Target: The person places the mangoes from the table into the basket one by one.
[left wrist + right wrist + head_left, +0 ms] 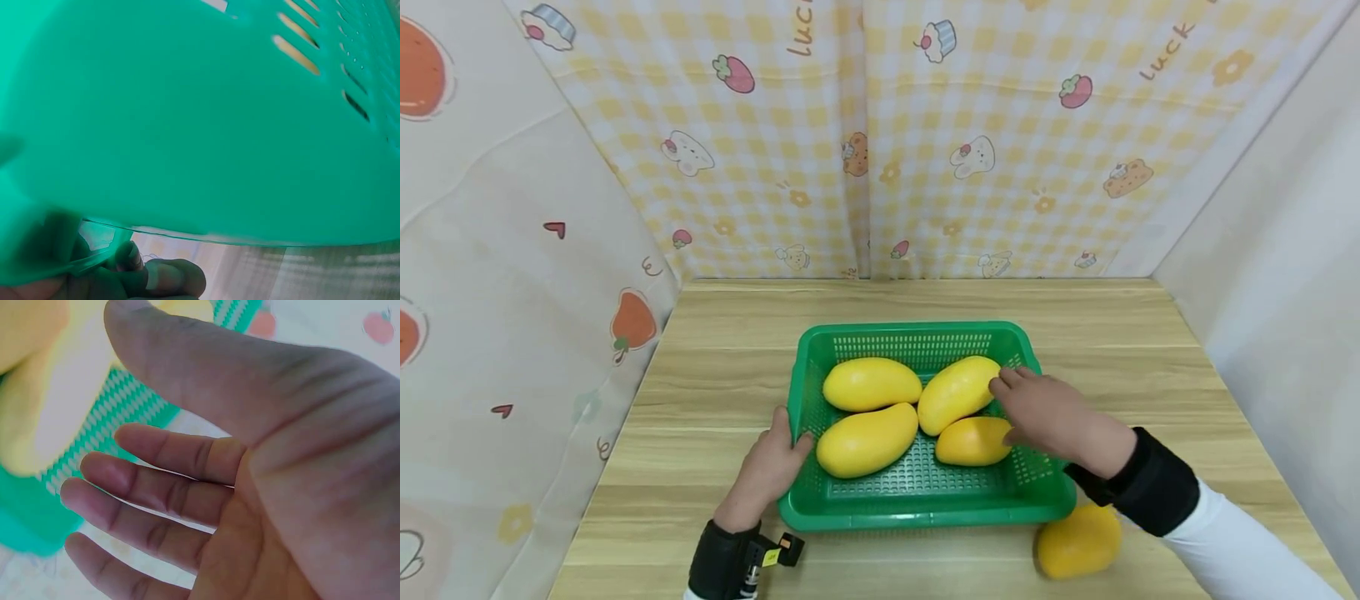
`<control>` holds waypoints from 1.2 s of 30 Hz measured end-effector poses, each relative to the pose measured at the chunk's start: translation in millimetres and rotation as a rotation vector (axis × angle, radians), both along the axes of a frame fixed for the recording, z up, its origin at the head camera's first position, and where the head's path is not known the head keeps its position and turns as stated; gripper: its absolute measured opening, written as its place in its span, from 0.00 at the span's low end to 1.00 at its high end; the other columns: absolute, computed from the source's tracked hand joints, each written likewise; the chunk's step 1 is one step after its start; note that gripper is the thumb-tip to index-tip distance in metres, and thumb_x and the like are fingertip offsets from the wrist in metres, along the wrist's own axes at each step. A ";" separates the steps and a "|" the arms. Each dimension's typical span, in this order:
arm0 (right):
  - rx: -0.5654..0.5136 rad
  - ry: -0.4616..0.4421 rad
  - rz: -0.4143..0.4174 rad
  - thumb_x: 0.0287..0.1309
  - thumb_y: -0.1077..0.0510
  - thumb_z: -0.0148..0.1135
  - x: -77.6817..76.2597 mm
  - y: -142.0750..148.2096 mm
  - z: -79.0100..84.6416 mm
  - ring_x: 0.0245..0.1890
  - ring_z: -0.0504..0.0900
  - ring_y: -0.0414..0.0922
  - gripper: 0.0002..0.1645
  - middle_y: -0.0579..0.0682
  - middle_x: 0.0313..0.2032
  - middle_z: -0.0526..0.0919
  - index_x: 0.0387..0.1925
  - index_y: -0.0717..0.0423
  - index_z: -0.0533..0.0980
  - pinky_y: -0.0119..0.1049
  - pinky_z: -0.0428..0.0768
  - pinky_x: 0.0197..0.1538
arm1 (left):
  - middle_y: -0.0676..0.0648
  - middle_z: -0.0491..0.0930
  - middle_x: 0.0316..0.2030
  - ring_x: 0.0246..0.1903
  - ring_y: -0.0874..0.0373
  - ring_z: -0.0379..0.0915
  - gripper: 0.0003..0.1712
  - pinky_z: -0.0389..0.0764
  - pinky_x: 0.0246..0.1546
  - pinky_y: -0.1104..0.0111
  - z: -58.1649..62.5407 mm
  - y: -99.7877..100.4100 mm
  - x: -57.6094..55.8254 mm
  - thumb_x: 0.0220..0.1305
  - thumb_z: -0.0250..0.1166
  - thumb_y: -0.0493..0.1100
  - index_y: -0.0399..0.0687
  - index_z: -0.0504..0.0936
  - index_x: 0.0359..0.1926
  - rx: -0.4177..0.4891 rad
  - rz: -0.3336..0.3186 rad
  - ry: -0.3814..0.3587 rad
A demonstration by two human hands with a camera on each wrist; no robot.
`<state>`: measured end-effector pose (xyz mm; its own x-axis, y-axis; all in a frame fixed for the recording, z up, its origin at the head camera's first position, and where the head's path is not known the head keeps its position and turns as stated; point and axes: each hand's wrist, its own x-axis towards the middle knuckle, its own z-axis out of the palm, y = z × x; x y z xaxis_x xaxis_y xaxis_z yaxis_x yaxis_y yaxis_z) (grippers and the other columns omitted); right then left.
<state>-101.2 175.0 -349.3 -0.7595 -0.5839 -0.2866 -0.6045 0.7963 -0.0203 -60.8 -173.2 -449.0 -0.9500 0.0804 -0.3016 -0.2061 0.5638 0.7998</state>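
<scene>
A green plastic basket (925,518) sits on the wooden table with several yellow mangoes inside. My left hand (772,463) grips the basket's left rim, thumb over the edge; in the left wrist view, fingertips (178,277) show past the green wall. Over the basket's right side is my right hand (1047,414), its fingers fairly straight and spread in the right wrist view, with nothing held. Its fingertips overlap the upper right mango (958,393) in the head view, and its thumb is by the smaller orange-yellow mango (973,442).
Another mango (1078,542) lies on the table outside the basket's front right corner, close to my right forearm. Patterned cloth (760,167) hangs behind the table (722,333), and light walls stand at both sides.
</scene>
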 end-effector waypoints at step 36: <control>-0.095 -0.396 -0.332 0.35 0.47 0.78 68.0 81.6 -34.4 0.43 0.77 0.49 0.31 0.47 0.44 0.78 0.45 0.52 0.80 0.50 0.78 0.46 | 0.39 0.77 0.32 0.23 0.55 0.77 0.22 0.78 0.21 0.65 -4.5 -3.2 -3.0 0.71 0.50 0.40 0.33 0.56 0.59 -0.006 -0.016 -0.010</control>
